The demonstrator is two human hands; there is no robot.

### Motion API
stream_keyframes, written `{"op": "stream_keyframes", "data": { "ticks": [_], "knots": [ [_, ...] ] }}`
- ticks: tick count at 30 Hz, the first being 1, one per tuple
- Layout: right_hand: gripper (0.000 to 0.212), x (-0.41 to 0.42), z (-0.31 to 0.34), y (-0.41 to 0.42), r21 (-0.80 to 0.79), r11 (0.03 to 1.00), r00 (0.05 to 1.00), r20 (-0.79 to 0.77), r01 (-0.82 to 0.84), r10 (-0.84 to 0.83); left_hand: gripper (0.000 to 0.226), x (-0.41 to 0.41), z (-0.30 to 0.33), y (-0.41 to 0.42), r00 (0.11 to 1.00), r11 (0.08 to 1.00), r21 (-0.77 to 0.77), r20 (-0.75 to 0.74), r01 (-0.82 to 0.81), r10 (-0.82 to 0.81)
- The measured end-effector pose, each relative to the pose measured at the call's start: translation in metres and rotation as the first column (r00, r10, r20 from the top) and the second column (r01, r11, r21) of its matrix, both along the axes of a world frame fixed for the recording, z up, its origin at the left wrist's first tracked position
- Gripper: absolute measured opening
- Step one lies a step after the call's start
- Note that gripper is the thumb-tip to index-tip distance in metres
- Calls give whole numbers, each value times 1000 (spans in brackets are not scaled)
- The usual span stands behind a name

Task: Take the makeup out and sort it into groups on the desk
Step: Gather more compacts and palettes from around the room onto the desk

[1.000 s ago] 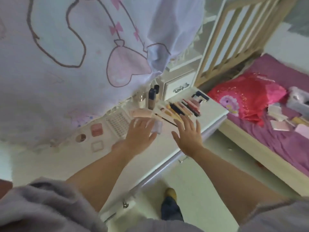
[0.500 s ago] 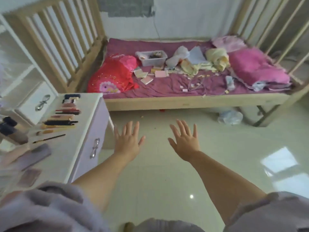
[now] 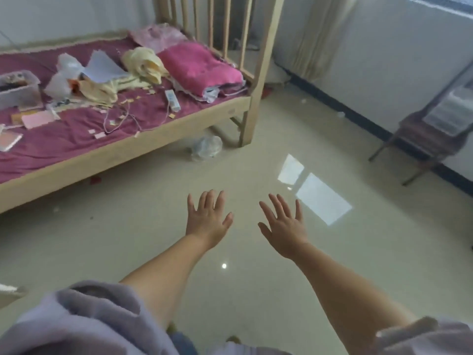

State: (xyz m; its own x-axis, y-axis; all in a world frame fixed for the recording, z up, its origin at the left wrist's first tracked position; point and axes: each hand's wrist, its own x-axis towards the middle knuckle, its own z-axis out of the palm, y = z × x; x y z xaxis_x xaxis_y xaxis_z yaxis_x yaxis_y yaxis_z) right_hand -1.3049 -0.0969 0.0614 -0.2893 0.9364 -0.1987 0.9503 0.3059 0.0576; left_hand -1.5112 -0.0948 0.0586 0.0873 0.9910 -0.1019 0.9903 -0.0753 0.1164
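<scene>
My left hand [image 3: 208, 221] and my right hand [image 3: 284, 225] are stretched out in front of me, palms down, fingers spread, holding nothing. Both hang over bare beige floor [image 3: 256, 278]. The desk and the makeup are out of view; only a pale sliver at the far left edge [image 3: 7, 289] shows, and I cannot tell what it is.
A wooden bed [image 3: 128, 147] with a purple sheet stands at the back left, strewn with cloths, papers, a clear box [image 3: 19, 89] and a cable. A crumpled plastic bag [image 3: 207, 147] lies by the bed leg. A dark wooden chair [image 3: 422, 139] stands at the right wall.
My view has swung right, away from the desk with the laid-out makeup, across the bed to the room's far side. Both hands stayed open and left the desk top.
</scene>
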Motion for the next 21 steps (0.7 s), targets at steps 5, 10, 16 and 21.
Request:
{"op": "stream_keyframes", "data": {
  "ticks": [5, 10, 16, 21],
  "knots": [
    [88, 86, -14, 10, -43, 974, 974, -31, 223, -224, 63, 81, -12, 53, 989, 988, -68, -29, 140, -143],
    [91, 177, -29, 60, -54, 896, 895, -39, 442, -444, 63, 167, -22, 137, 951, 948, -97, -39, 303, -308],
    [74, 269, -23, 166, -35, 802, 800, -55, 597, -598, 62, 264, -18, 275, 894, 893, -88, -53, 441, -446],
    [55, 339, -16, 227, -76, 680, 670, -122, 729, -732, 63, 361, -16, 358, 811, 809, -121, -47, 575, -584]
  ]
}}
